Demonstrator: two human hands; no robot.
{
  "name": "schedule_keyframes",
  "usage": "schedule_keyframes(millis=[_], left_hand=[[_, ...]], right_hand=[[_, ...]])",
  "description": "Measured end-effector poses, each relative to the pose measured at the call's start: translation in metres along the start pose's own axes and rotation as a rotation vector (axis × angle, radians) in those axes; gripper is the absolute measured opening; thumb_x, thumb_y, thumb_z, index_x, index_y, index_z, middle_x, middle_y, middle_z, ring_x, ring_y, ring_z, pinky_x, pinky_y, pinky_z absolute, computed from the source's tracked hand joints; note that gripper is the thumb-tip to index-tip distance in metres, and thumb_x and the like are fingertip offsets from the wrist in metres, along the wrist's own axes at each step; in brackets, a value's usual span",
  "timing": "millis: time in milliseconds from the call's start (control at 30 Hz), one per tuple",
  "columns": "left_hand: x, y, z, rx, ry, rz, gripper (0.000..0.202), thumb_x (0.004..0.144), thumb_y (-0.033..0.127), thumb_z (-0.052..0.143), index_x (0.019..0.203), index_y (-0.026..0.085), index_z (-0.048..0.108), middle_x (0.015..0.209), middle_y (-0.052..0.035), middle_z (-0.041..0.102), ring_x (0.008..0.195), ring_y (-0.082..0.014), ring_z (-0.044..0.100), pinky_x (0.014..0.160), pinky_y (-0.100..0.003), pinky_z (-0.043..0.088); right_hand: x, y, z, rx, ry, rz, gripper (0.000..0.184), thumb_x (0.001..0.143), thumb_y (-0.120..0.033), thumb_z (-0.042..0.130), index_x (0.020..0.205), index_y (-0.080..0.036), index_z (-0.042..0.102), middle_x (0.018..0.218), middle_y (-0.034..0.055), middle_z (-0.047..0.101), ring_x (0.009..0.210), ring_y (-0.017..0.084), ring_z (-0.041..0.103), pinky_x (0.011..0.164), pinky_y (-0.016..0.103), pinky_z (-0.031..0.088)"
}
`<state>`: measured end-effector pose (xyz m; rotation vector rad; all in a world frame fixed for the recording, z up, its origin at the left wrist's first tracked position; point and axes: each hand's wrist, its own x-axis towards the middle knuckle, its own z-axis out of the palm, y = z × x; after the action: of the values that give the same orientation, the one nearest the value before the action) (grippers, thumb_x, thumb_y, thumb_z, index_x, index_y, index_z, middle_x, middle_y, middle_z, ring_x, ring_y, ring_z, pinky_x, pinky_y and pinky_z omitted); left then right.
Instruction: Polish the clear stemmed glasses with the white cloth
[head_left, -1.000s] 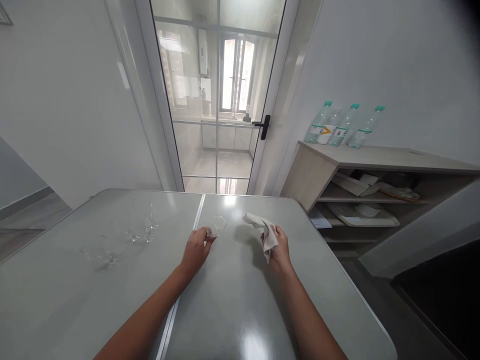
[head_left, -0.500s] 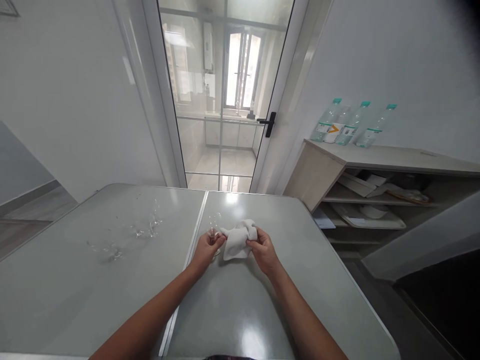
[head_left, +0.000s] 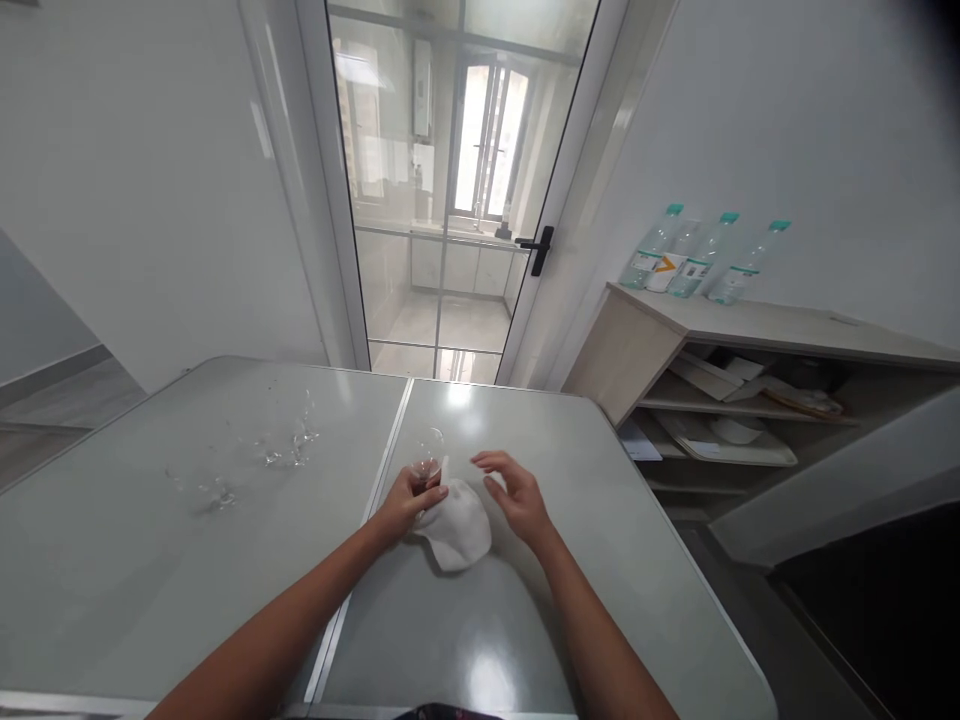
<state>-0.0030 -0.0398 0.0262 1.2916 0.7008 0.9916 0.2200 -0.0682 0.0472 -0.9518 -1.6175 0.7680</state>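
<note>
- The pale surface point(head_left: 645, 560) is largest, split near to far by a metal strip point(head_left: 396, 425). The work over it looks partway: cloth and glass are already together, not yet parted; how much is finished cannot be told.
- Clear glassware point(head_left: 289, 450) is spread across the left half, well apart from the 2 hands; too faint to count.
- The right hand point(head_left: 517, 497) holds nothing, its fingers loosely curled and spread, near the cloth but apart.
- The left hand point(head_left: 409, 500) grips the glass and pins the cloth under its thumb.
- The white cloth point(head_left: 459, 530) hangs toward near right, 1 edge rising beside the glass.
- The clear drinking glass point(head_left: 427, 462), just right of the strip, seems mouth up, its long axis roughly upright; exact tilt is unclear, its lower end hidden.
</note>
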Motion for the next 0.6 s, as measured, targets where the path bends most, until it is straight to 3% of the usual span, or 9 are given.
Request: schedule_keyframes(millis=[67, 100, 233, 400, 467, 600], left_hand=[[-0.001, -0.001, 0.002, -0.031, -0.018, -0.028, 0.052, 0.074, 0.048, 0.079, 0.069, 0.021, 0.034, 0.064, 0.0058, 0.036, 0.056, -0.0088, 0.037, 0.054, -0.023, 0.033], [-0.002, -0.001, 0.004, -0.038, -0.009, -0.037, 0.052, 0.074, 0.048, 0.079, 0.069, 0.021, 0.034, 0.064, 0.0058, 0.036, 0.056, -0.0088, 0.037, 0.054, -0.023, 0.034], [0.000, -0.004, 0.006, -0.056, 0.037, -0.079, 0.051, 0.076, 0.048, 0.077, 0.067, 0.021, 0.034, 0.062, 0.0060, 0.037, 0.054, -0.0089, 0.038, 0.053, -0.023, 0.035], [0.007, -0.010, -0.008, 0.078, 0.128, -0.021, 0.047, 0.080, 0.046, 0.071, 0.064, 0.021, 0.035, 0.057, 0.0073, 0.034, 0.050, -0.0089, 0.034, 0.051, -0.023, 0.030], [0.010, -0.010, -0.017, 0.281, 0.162, 0.069, 0.039, 0.082, 0.044, 0.068, 0.064, 0.021, 0.042, 0.058, 0.0056, 0.041, 0.053, -0.0108, 0.040, 0.055, -0.024, 0.033], [0.010, -0.009, -0.028, 0.695, 0.134, 0.229, 0.023, 0.085, 0.036, 0.065, 0.071, 0.020, 0.055, 0.068, 0.0013, 0.056, 0.064, -0.0147, 0.050, 0.064, -0.027, 0.038]], right_hand=[[-0.002, -0.004, 0.007, 0.071, -0.223, 0.023, 0.024, 0.090, -0.030, 0.062, 0.112, -0.026, 0.070, 0.113, 0.0082, 0.069, 0.107, 0.025, 0.062, 0.092, 0.039, 0.049], [-0.003, -0.005, 0.012, 0.083, -0.273, 0.050, 0.025, 0.089, -0.032, 0.065, 0.113, -0.026, 0.070, 0.110, 0.0075, 0.069, 0.101, 0.024, 0.063, 0.088, 0.038, 0.050], [-0.006, -0.005, 0.023, 0.102, -0.265, 0.138, 0.024, 0.085, -0.037, 0.072, 0.104, -0.023, 0.068, 0.088, 0.0008, 0.064, 0.076, 0.017, 0.056, 0.073, 0.030, 0.046], [-0.003, -0.004, 0.010, 0.055, -0.360, 0.111, 0.025, 0.089, -0.044, 0.065, 0.083, -0.021, 0.062, 0.081, -0.0009, 0.056, 0.077, 0.016, 0.050, 0.074, 0.028, 0.041], [-0.001, -0.004, 0.004, 0.064, -0.294, 0.130, 0.030, 0.091, -0.047, 0.061, 0.076, -0.020, 0.058, 0.076, -0.0015, 0.053, 0.074, 0.016, 0.048, 0.071, 0.027, 0.039], [0.001, -0.004, 0.001, 0.138, 0.023, 0.243, 0.039, 0.093, -0.047, 0.056, 0.066, -0.022, 0.044, 0.065, -0.0038, 0.037, 0.063, 0.014, 0.036, 0.059, 0.025, 0.032]])
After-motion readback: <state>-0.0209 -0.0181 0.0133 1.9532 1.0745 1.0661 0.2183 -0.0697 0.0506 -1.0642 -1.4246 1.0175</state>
